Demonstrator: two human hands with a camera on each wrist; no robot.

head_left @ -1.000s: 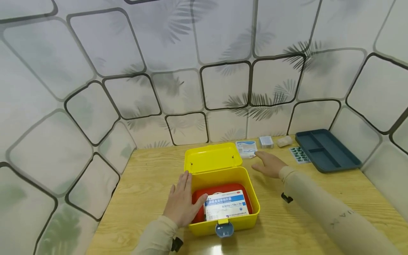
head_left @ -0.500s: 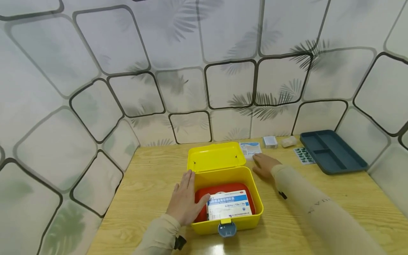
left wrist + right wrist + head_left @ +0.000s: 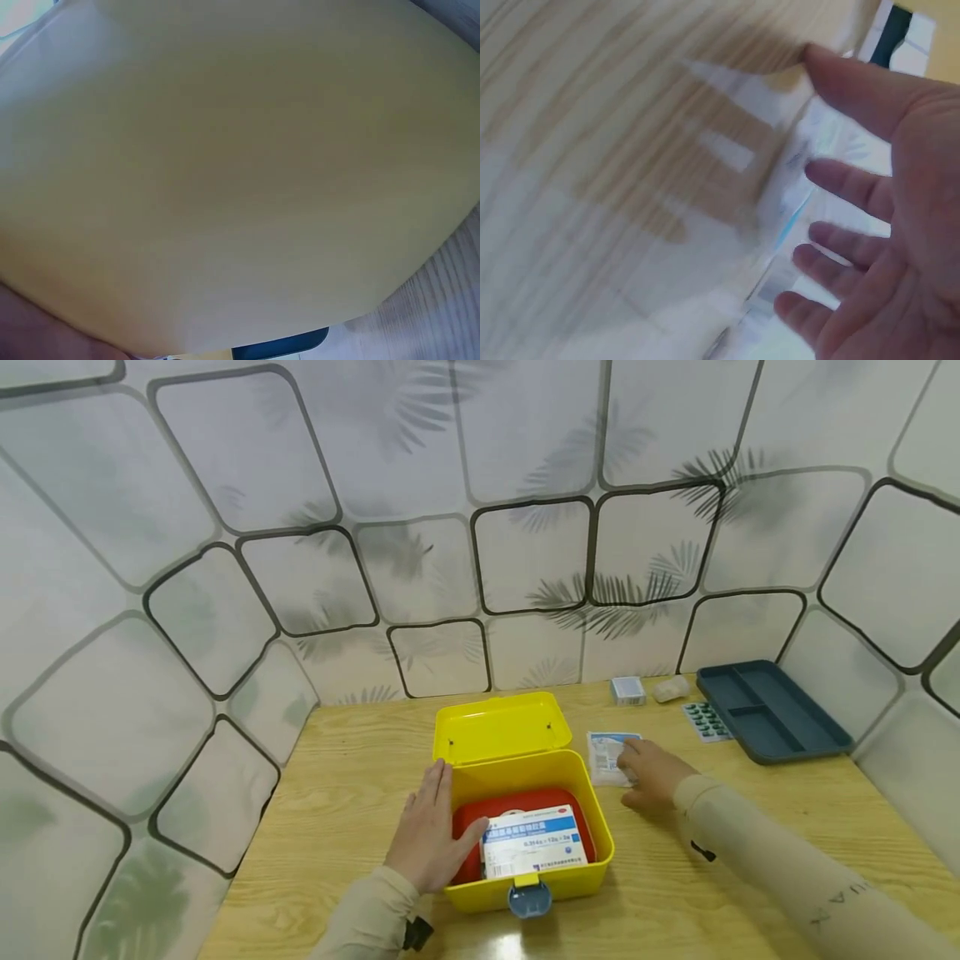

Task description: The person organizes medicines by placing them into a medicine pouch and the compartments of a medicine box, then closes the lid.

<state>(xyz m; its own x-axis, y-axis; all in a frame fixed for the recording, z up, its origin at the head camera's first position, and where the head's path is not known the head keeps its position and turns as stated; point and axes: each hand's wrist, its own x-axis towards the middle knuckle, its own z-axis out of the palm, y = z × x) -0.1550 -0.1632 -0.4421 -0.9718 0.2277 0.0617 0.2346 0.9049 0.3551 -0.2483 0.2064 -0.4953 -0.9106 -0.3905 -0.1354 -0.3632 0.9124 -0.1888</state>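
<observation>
In the head view, my left hand (image 3: pixel 429 831) lies with straight fingers along the left rim of a yellow lidded box (image 3: pixel 600 827), its thumb reaching over a white-and-blue medicine carton (image 3: pixel 534 843). That carton rests on a red case (image 3: pixel 461 818) inside the box. To the right of the box, my right hand (image 3: pixel 656 774) has its fingertips on a white-and-blue flat packet (image 3: pixel 603 760) and partly covers it. In the right wrist view the fingers are loosely bent and the thumb stands apart from them. Yellowish sleeve cloth fills most of the left wrist view.
The box's lid (image 3: pixel 498 731) is folded back onto the wooden table (image 3: pixel 360 777). Farther back stand a small white-and-blue box (image 3: pixel 627 691), a whitish roll (image 3: pixel 671 688), a blister pack of green capsules (image 3: pixel 705 722) and a dark blue divided tray (image 3: pixel 787 727). A patterned wall covering (image 3: pixel 435 568) encloses the table.
My right hand reached the packet at the back, and the packet has slid toward me and to the right under its fingers. My left hand has stayed at the box's left rim.
</observation>
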